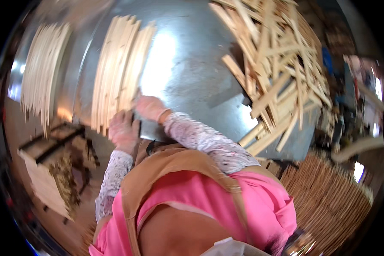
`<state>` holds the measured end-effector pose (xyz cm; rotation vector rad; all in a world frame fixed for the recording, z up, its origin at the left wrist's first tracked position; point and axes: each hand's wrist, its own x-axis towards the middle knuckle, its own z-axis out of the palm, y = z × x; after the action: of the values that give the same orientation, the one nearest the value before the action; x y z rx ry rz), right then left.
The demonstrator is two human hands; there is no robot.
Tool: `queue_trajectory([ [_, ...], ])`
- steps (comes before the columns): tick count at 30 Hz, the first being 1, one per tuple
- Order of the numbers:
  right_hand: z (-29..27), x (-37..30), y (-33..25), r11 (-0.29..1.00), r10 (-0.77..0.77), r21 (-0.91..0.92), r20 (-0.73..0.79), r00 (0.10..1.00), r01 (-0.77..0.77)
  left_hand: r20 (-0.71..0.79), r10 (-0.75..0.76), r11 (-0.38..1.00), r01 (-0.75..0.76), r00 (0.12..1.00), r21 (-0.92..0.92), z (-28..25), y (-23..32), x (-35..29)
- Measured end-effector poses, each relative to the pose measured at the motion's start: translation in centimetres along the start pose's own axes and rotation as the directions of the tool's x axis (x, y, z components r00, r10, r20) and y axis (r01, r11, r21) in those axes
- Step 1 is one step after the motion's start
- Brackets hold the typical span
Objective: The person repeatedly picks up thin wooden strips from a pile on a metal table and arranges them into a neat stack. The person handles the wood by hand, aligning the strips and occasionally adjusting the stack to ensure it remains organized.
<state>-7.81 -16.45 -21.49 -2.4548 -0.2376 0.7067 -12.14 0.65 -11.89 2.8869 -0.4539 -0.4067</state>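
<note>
Two hands at the near ends of the middle row of strips (115, 70), which lies flat on the metal desk (192, 64). Left hand (123, 131): fingers together over the ends, thumb apart. Right hand (150, 108): curled at the row's near right corner; cannot tell whether either pinches a strip. Step, as judged: squaring up the row; some ends look uneven. Next move probably calls for level pressure on ends and side. Outward: second row (45, 64) to the left, jumbled heap (281, 55) well apart to the right.
</note>
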Motion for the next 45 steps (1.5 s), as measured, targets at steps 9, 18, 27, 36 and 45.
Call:
queue_trajectory([
  [9, -24.6, -16.6, 16.9, 0.774, 0.283, -0.101, -0.827, 0.485, -0.625, -0.108, 0.195, 0.98, -0.19, 0.975, 0.057, 0.0, 3.9, 4.8],
  [18, -15.4, -37.3, 30.9, 0.695, 0.717, 0.653, -0.665, 0.211, -0.301, -0.156, 0.762, 0.642, -0.765, 0.628, 0.054, 1.2, 34.6, 13.4],
  [27, -8.4, -52.2, 33.9, 0.462, 0.819, 0.511, -0.56, 0.128, -0.725, 0.309, 0.75, 0.438, -0.79, 0.584, 0.428, 0.3, 48.7, 24.1],
  [36, -8.8, -54.8, 37.3, 0.571, 0.821, 0.771, -0.546, 0.168, -0.281, 0.149, 0.664, 0.648, -0.663, 0.733, 0.375, 1.0, 30.7, 14.7],
  [45, -29.3, -31.5, 33.7, 0.779, 0.627, 0.492, -0.631, 0.457, -0.39, 0.767, 0.359, 0.561, 0.534, 0.532, -0.632, 0.3, 14.7, 1.9],
])
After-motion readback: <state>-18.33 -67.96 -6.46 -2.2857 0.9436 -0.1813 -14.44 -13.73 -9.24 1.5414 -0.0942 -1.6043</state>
